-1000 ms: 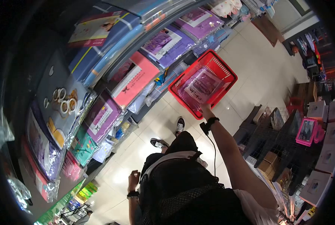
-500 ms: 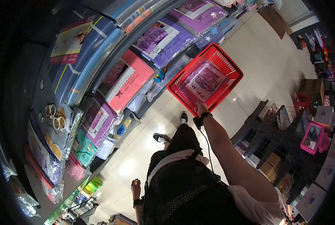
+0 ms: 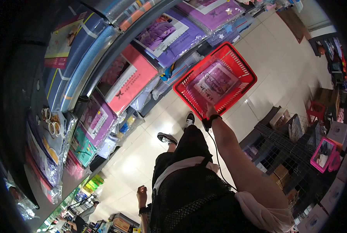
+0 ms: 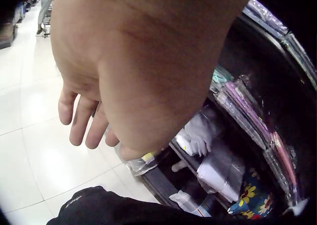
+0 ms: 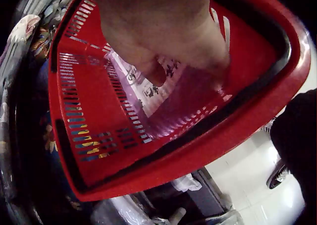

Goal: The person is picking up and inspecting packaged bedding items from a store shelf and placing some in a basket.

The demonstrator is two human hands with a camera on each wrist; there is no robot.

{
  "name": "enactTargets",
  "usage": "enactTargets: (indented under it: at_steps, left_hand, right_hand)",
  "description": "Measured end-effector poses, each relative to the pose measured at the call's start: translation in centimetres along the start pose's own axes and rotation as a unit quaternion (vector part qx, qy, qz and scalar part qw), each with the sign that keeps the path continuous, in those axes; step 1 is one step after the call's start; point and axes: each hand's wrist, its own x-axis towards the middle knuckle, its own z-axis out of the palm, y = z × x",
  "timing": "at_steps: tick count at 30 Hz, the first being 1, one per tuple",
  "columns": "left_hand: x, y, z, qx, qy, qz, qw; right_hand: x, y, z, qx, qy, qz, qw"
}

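Observation:
A red plastic basket (image 3: 237,97) is in front of the person, with slotted walls and a black strip along its rim. Inside lies a purple package (image 3: 216,79) in clear plastic with a white printed label. My right hand (image 3: 211,111) reaches over the basket's near rim, at the near end of the package. In the right wrist view the thumb and fingers point down over the purple film; their tips are partly hidden, and I cannot tell what they hold. My left hand (image 4: 129,71) hangs beside the body, fingers loosely bent, nothing in it.
Shelves on the left bear packaged textiles, among them a coral package (image 3: 129,79) and a violet one (image 3: 169,37). On the right stands a dark wire rack (image 3: 286,143) with boxes and a pink-framed case (image 3: 323,154). A tiled floor (image 3: 130,155) runs between them.
The basket, package and right hand have shifted slightly up and right in the head view, as the surroundings shift too. The right hand stays at the package's near end.

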Motion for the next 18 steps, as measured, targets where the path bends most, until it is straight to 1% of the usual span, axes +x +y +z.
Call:
enactTargets:
  at_steps: [1, 3, 6, 9, 11, 12, 13, 16, 17, 18]
  left_hand:
    - [-0.1, -0.3, 0.2, -0.004, 0.001, 0.006, 1.000]
    - [-0.2, -0.8, 0.7, -0.010, 0.002, 0.011, 1.000]
    - [-0.4, -0.8, 1.2, -0.018, 0.010, 0.005, 1.000]
    - [-0.6, -0.7, 1.5, -0.042, 0.011, 0.016, 0.999]
    - [-1.0, 0.0, 1.7, -0.031, 0.012, 0.007, 0.999]
    - [-0.7, 0.4, 1.8, -0.021, 0.013, 0.001, 1.000]
    - [-0.5, 0.6, 1.9, -0.023, 0.016, 0.003, 1.000]
    - [-0.1, 0.3, 2.8, -0.042, 0.031, -0.009, 0.999]
    - [-0.1, 0.4, 2.9, -0.058, 0.032, -0.004, 0.998]
    - [0.0, 0.4, 3.1, -0.073, 0.034, 0.001, 0.997]
  right_hand:
    - [0.2, 0.3, 0.5, 0.000, -0.002, 0.000, 1.000]
    - [1.3, 0.8, 1.1, 0.094, -0.003, 0.056, 0.994]
    - [1.3, -0.6, -0.6, 0.099, -0.010, 0.074, 0.992]
    - [1.0, -1.7, -1.4, 0.051, -0.008, 0.050, 0.997]
    - [0.9, -0.1, 0.7, 0.011, 0.026, 0.007, 1.000]
    - [1.5, 0.7, 1.6, -0.030, 0.063, -0.035, 0.997]
    - [1.6, 1.1, 1.7, -0.029, 0.066, -0.038, 0.997]
    - [1.8, 2.3, 1.5, 0.015, 0.051, -0.109, 0.993]
    - [1.6, 1.4, 0.7, 0.014, 0.049, -0.113, 0.992]
    - [1.5, 0.6, -0.2, 0.046, -0.013, -0.043, 0.998]
